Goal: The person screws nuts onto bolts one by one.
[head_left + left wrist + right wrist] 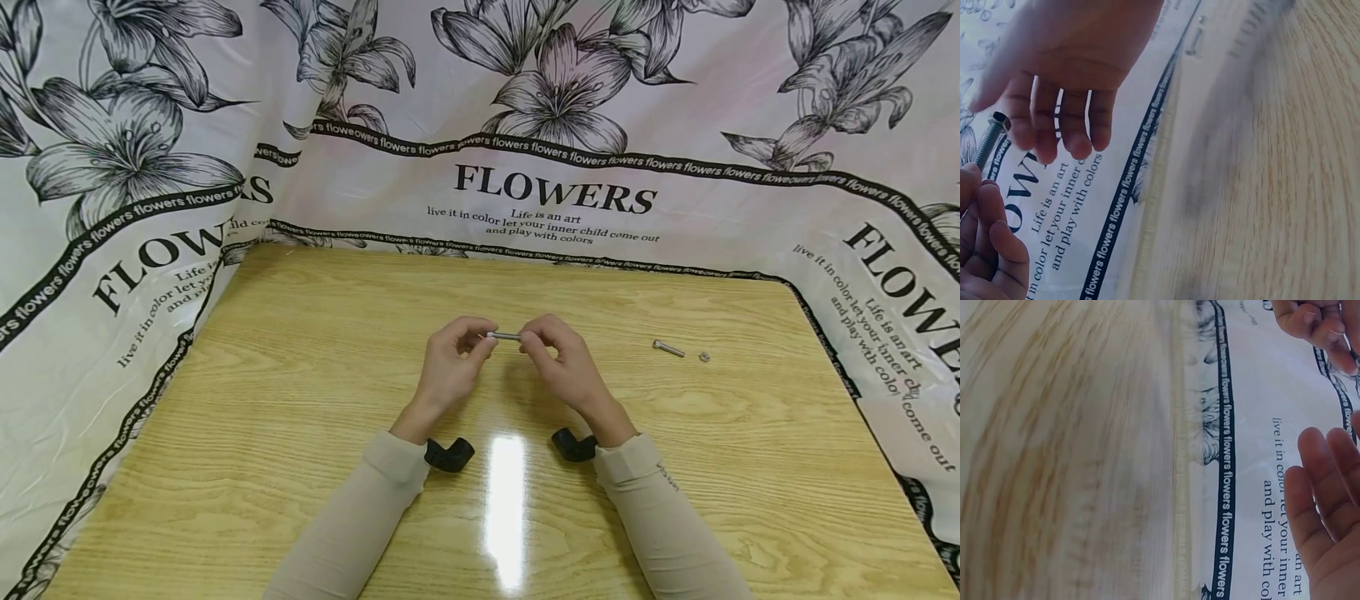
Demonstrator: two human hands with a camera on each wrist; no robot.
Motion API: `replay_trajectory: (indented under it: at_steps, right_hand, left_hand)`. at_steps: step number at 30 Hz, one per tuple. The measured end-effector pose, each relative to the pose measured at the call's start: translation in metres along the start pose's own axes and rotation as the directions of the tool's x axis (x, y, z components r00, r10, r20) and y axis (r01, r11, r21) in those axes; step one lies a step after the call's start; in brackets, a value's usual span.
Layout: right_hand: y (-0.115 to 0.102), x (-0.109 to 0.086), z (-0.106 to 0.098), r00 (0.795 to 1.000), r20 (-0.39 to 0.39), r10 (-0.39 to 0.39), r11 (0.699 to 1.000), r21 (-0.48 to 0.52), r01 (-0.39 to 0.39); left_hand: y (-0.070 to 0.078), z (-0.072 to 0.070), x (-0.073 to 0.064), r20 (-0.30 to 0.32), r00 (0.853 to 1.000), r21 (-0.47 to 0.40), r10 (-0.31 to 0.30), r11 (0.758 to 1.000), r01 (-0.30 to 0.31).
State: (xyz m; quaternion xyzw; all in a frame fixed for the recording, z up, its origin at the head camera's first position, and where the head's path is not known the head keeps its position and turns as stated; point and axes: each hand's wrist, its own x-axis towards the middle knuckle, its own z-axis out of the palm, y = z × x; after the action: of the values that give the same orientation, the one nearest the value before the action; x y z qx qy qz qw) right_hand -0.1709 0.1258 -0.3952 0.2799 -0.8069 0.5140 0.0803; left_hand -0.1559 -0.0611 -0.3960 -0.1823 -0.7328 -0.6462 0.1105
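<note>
My left hand (448, 362) pinches the threaded shank of a bolt (990, 139) between thumb and fingertips; in the left wrist view its curled fingers show at the lower left. The bolt's hex head points toward my right hand (561, 362). In the left wrist view, the right thumb and index finger stand on either side of that head with a gap, the other fingers nearly straight. The head view has the right thumb overlapping the bolt's right end. Across the right wrist view, the right hand's fingers (1313, 469) are extended below the left hand.
On the wooden table (300, 400), right of the hands, lie a second bolt (668, 348) and a small nut (704, 357). Flower-printed sheeting (555, 200) stands along the back and both sides. Black angled pieces (450, 455) are at the cuffs.
</note>
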Motion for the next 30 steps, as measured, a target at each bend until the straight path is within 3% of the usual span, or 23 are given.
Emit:
replay_trajectory:
  at_steps: [6, 10, 16, 22, 26, 30]
  right_hand:
    - [0.0005, -0.0004, -0.0004, 1.0, 0.02, 0.003, 0.995, 0.101, -0.005]
    - [0.001, 0.0004, 0.0005, 0.999, 0.019, -0.031, 0.997, 0.064, 0.03]
    - [-0.0002, 0.0007, 0.0006, 1.0, 0.007, -0.011, 1.0, -0.03, 0.011]
    - [0.0011, -0.0004, -0.0005, 0.999, 0.021, 0.032, 0.999, 0.032, -0.033]
    - [0.0017, 0.0002, -0.0002, 1.0, 0.023, 0.001, 0.998, 0.062, -0.002]
    - [0.0012, 0.0006, 0.0009, 1.0, 0.017, -0.024, 1.0, 0.02, 0.024]
  left_hand:
    - [-0.0008, -0.0002, 0.0007, -0.005, 1.0, -0.001, 0.011, 1.0, -0.011]
    - [-0.0009, -0.0003, 0.001, -0.003, 1.0, -0.008, 0.016, 1.0, -0.016]
    - [-0.0005, -0.0005, 0.0001, 0.006, 1.0, -0.004, 0.005, 1.0, -0.005]
    - [-0.0001, -0.0002, 0.0001, -0.003, 1.0, -0.001, 0.007, 1.0, -0.007]
    - [-0.0004, 0.0, 0.0003, -0.001, 1.0, -0.008, 0.005, 1.0, -0.005]
    - [-0.0007, 0.0002, 0.0001, 0.002, 1.0, -0.014, 0.002, 1.0, -0.002]
